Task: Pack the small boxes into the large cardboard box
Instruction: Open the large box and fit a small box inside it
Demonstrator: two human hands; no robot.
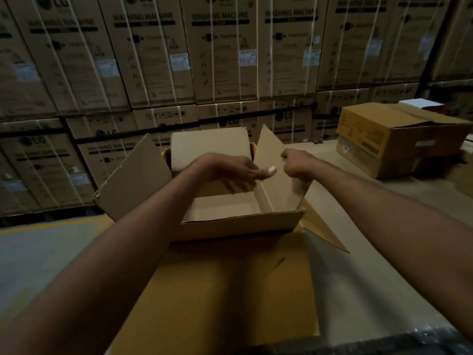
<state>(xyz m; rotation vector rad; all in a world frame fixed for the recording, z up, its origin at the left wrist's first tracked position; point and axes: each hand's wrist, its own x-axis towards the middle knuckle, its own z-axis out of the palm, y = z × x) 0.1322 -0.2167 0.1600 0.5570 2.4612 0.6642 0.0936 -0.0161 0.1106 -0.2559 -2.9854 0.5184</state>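
Cardboard formed the large cardboard box, which stood open at centre on a cardboard surface. The right hand gripped the right flap with curled fingers. The left hand hovered over the opening, fingers extended, holding nothing.

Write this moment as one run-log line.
left hand open over open brown cardboard box | right hand grips its right flap
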